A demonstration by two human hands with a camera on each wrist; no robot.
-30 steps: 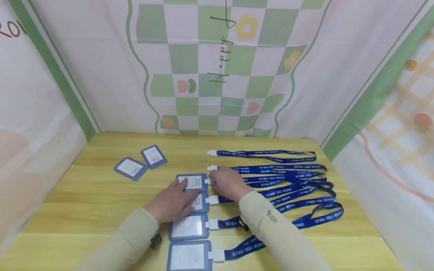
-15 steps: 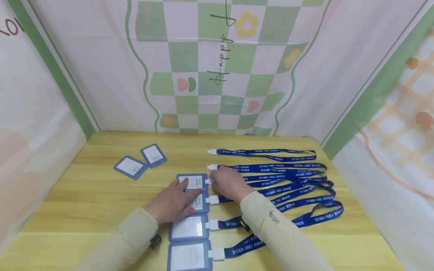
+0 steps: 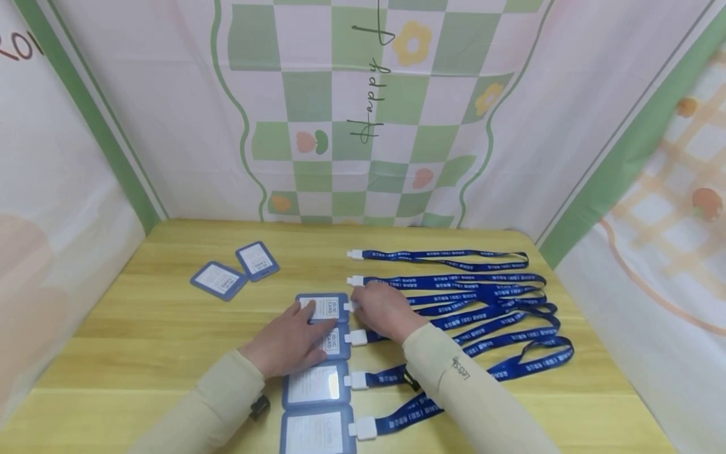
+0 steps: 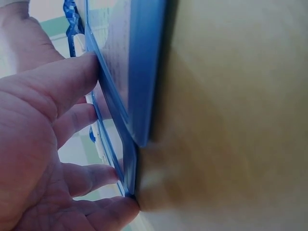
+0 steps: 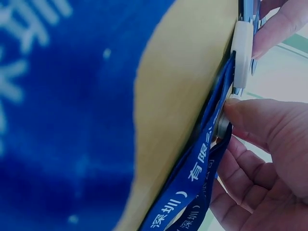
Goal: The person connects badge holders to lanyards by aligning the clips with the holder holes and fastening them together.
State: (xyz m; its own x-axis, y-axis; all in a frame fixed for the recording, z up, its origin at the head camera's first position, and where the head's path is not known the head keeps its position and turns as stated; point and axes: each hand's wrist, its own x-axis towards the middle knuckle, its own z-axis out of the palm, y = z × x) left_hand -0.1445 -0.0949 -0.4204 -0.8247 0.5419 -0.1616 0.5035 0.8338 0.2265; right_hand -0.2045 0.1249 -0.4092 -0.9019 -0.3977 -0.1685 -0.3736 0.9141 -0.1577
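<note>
My left hand (image 3: 283, 340) lies with fingers spread over the two farthest blue badge holders in a column, the far holder (image 3: 336, 308) and the one below it (image 3: 338, 339). In the left wrist view its thumb and fingers touch the holders' edges. My right hand (image 3: 386, 310) pinches the white clip (image 5: 223, 126) of a blue lanyard between thumb and fingers, at the far holder's right end. How far the clip and the holder's tab are joined is hidden by the fingers. Nearer holders (image 3: 317, 384) have white clips (image 3: 358, 380) with lanyards at their right ends.
Two loose badge holders (image 3: 220, 280) lie at the back left, their corners close together. Two lanyards with bare white clips (image 3: 355, 254) lie beyond my right hand. Lanyard straps (image 3: 499, 309) overlap across the right side of the wooden table (image 3: 142, 353). A patterned cloth (image 3: 363, 94) hangs behind.
The column of badge holders with its clips has slid very slightly toward me over the last half second. Both hands keep nearly the same place and hold.
</note>
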